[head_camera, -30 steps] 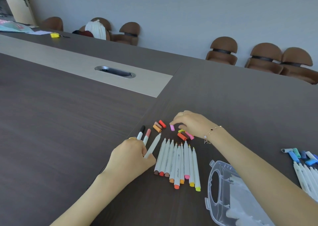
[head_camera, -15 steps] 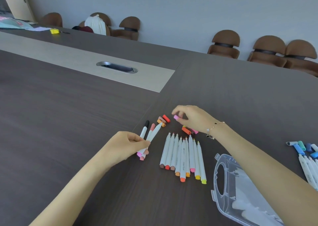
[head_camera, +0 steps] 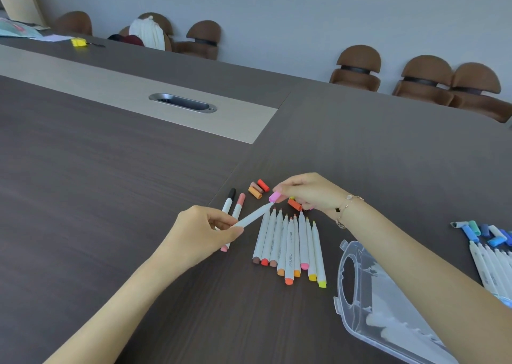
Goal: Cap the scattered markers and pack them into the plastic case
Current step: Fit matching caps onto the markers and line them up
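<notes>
My left hand point(head_camera: 203, 229) grips a white marker point(head_camera: 253, 216) lifted off the table, its bare tip pointing up and right. My right hand point(head_camera: 307, 191) pinches a pink cap point(head_camera: 274, 197) right at that tip. Below them a row of several uncapped white markers point(head_camera: 291, 247) lies on the dark table, coloured ends toward me. Two capped markers point(head_camera: 234, 205) lie left of the row. Loose caps point(head_camera: 259, 188) in orange, brown and red sit behind, and an orange cap point(head_camera: 294, 204) lies under my right hand. The clear plastic case point(head_camera: 368, 300) lies at lower right, partly under my right forearm.
A second group of white markers point(head_camera: 493, 264) and blue caps point(head_camera: 482, 232) lies at the right edge. A metal cable port point(head_camera: 182, 103) is set in the light table inlay. Brown chairs point(head_camera: 357, 68) line the far wall.
My left hand lifted the marker off the table and angled its tip up. My right hand picked up the pink cap and brought it to the marker's tip.
</notes>
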The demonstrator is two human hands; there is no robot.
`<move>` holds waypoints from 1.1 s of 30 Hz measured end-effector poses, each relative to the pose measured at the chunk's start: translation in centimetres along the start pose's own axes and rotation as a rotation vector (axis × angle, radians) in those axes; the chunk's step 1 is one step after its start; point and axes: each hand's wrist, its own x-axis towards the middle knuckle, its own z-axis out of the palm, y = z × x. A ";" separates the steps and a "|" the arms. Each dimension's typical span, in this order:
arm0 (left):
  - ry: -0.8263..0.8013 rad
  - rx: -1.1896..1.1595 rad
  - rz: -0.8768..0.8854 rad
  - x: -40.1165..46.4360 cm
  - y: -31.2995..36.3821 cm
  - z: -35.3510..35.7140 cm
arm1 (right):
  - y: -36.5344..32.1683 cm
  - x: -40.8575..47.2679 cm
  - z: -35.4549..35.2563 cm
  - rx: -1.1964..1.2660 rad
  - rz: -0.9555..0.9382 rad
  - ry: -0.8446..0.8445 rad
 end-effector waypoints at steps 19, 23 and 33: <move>0.009 0.051 0.002 0.1 -0.4 -0.1 | -0.1 -0.6 0.1 0.064 0.026 0.029; -0.005 0.044 0.008 0.1 -0.3 -0.1 | -0.3 -0.9 0.3 0.011 0.005 0.020; -0.207 -0.193 -0.147 0.2 0.3 -0.5 | -0.9 -0.7 1.6 -0.048 -0.016 0.047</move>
